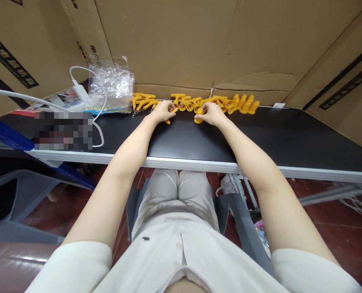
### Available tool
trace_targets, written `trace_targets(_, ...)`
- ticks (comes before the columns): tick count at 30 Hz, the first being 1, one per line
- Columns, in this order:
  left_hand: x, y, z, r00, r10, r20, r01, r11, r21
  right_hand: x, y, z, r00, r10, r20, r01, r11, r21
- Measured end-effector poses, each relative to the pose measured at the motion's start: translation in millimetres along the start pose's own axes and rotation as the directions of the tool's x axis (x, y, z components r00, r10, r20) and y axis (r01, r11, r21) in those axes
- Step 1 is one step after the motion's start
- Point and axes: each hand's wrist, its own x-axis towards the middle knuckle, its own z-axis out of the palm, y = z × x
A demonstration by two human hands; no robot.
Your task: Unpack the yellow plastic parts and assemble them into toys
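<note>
My left hand (164, 112) is closed on a small yellow plastic piece (168, 121), whose end shows under the fingers; the rest is hidden. In my right hand (213, 113) is a yellow plastic cap-like piece (199, 116), pinched by the fingers and standing upright on or just over the black table. Beyond my left hand lie several yellow branched pieces (143, 97) with thin curly metal ends. Between and behind the hands is a row of yellow hollow pieces (189, 106), some topped with a crossbar. Right of my right hand, more yellow pieces (245, 104) stand close together.
The black tabletop (315, 138) has a silver front edge (199, 164). Cardboard walls (181, 44) enclose its back and sides. At the left are clear plastic wrapping (112, 83), a white cable (105, 95) and a blurred-out item (63, 131). A small white piece (279, 105) lies back right.
</note>
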Motion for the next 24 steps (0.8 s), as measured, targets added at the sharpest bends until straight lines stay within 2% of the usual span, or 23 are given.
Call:
trace_targets(5, -1, 4, -1, 0.999, 0.05, -0.018, -0.05, 0.999, -0.005, -1, 1, 7, 0.998, 0.013, 0.058, -0.008, 0.996, -0.094)
trace_targets(9, -1, 7, -3, 0.993, 0.113, -0.041, -0.112, 0.993, 0.025, 1, 4, 9, 1.0, -0.025, -0.007, 0.024, 0.994, -0.103)
trace_targets(14, 0, 10, -4, 0.985, 0.171, -0.028, -0.167, 0.98, 0.103, 6, 13, 9, 0.984, -0.159, -0.085, 0.147, 0.98, -0.134)
trace_targets(20, 0, 11, -1, 0.985, 0.167, -0.052, -0.159, 0.979, 0.131, 8, 13, 9, 0.976, -0.177, -0.124, 0.161, 0.979, -0.125)
trace_targets(24, 0, 12, -2, 0.988, 0.144, -0.056, -0.136, 0.982, 0.131, 8, 13, 8, 0.977, -0.181, -0.109, 0.169, 0.979, -0.116)
